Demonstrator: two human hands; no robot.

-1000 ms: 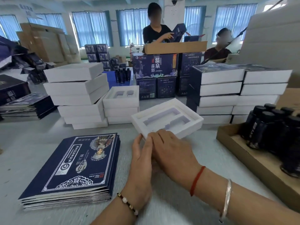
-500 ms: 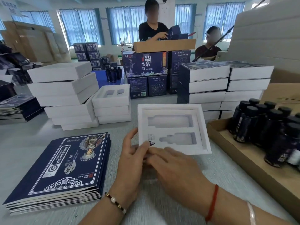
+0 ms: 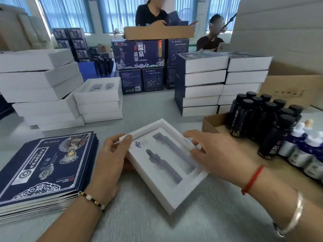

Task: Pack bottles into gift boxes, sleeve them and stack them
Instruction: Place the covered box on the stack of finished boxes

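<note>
A white gift box tray (image 3: 174, 193) with two empty bottle-shaped recesses lies tilted on the grey table in front of me. My left hand (image 3: 111, 159) grips its left corner. My right hand (image 3: 215, 152) rests on its right edge, fingers spread over the rim. Dark bottles with black caps (image 3: 262, 121) stand in a cardboard tray (image 3: 209, 121) at the right, with smaller white-capped blue bottles (image 3: 302, 149) beside them. A pile of flat dark blue sleeves (image 3: 45, 168) lies at the left.
Stacks of white boxes (image 3: 38, 91) and foam trays (image 3: 99, 100) stand at the back left. Sleeved boxes (image 3: 201, 84) are stacked at the back right, with more white boxes (image 3: 244, 75) beside them. Blue cartons (image 3: 138, 53) and two people are beyond the table.
The white box tray has been pulled closer to me and turned diagonally. My left hand now grips its corner, and my right hand has shifted onto its right edge.
</note>
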